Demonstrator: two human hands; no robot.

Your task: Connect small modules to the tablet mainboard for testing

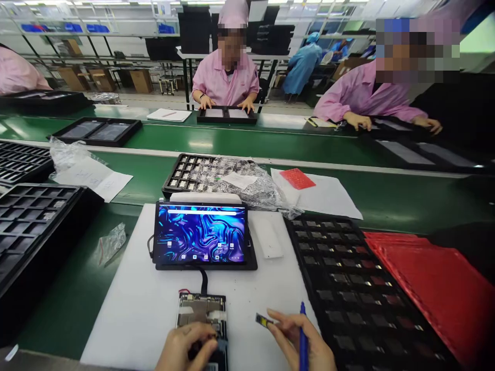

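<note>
In the head view my left hand (189, 346) rests on an opened device with a bare circuit board (201, 306). Its thumb and forefinger are pinched together at the board's lower part; what they hold is hidden. My right hand (299, 342), just to the right, pinches a small flat electronic module (263, 320) with a yellow patch between thumb and forefinger. A blue pen (303, 337) is also held in that hand, standing nearly upright. A black flat cable (204, 282) runs from the board up to a lit tablet (201, 234) propped on the white foam mat (124, 304).
To the right lie a compartment tray (340, 278) of small parts and red bags (433, 283). Behind the tablet sits a plastic-covered parts tray (189, 172). Black trays (34, 221) stand at left. Co-workers (226, 77) in pink handle trays across the green belt (193, 139).
</note>
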